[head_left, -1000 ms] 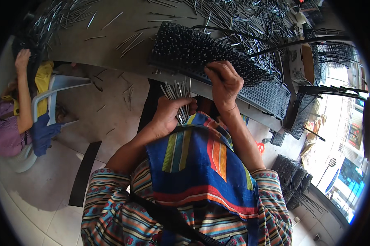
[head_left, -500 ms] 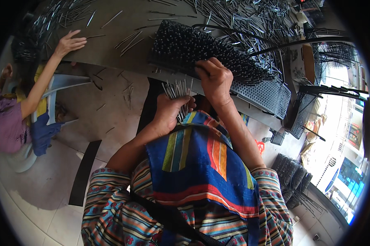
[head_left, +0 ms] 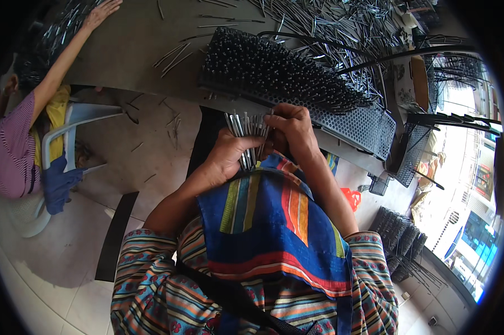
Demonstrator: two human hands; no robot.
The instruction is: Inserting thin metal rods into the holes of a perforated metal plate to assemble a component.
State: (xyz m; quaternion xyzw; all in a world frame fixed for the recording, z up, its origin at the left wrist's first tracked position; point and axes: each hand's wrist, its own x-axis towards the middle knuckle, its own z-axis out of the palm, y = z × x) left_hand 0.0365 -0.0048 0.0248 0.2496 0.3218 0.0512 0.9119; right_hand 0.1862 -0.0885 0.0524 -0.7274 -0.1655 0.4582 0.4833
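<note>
My left hand (head_left: 225, 155) is closed round a bundle of thin metal rods (head_left: 244, 125), held upright above my apron. At the bundle's right side, my right hand (head_left: 294, 129) pinches a rod between thumb and fingers; its other fingers are partly hidden. Just beyond both hands lies a long perforated metal tray (head_left: 360, 134). Many dark-tipped rods (head_left: 268, 70) stand packed upright in its holes, and the tray's near right part shows bare holes.
Loose rods (head_left: 335, 28) are heaped on the table (head_left: 137, 58) behind the tray. A co-worker's arm (head_left: 56, 67) reaches over the table at the left, beside a plastic chair (head_left: 68, 128). Black wire racks (head_left: 399, 240) stand on the floor at the right.
My right hand has come back from the tray's front edge to the bundle in my left hand. The co-worker's hand has moved farther away across the table.
</note>
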